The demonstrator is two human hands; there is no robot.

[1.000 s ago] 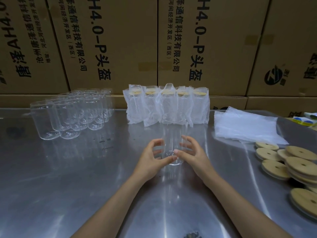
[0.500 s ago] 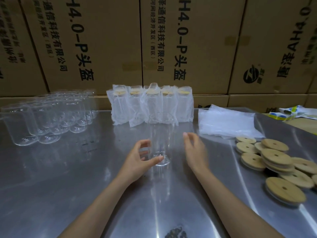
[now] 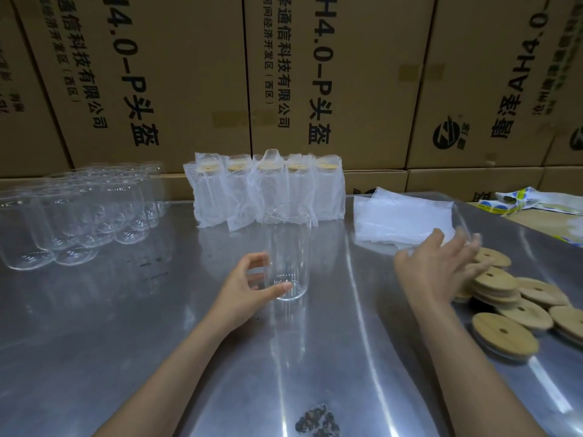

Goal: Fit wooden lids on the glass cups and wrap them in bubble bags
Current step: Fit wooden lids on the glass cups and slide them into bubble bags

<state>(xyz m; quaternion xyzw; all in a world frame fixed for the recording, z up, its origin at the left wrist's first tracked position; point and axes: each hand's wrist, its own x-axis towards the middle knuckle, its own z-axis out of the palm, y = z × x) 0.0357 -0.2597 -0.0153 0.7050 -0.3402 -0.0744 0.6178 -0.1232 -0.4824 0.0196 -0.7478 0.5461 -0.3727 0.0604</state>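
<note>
While the glass cup point(image 3: 287, 250) stands upright and lidless on the steel table point(image 3: 126, 326), the left hand point(image 3: 244, 287) curls round its base, thumb touching. Right of the cup, the right hand point(image 3: 437, 266) reaches with straight fingers over the wooden lids point(image 3: 504, 298); behind it stand wrapped cups point(image 3: 268, 187).

Glossy steel table point(image 3: 126, 326) – clear glass cup point(image 3: 287, 247), matt wood lids point(image 3: 504, 335).
</note>
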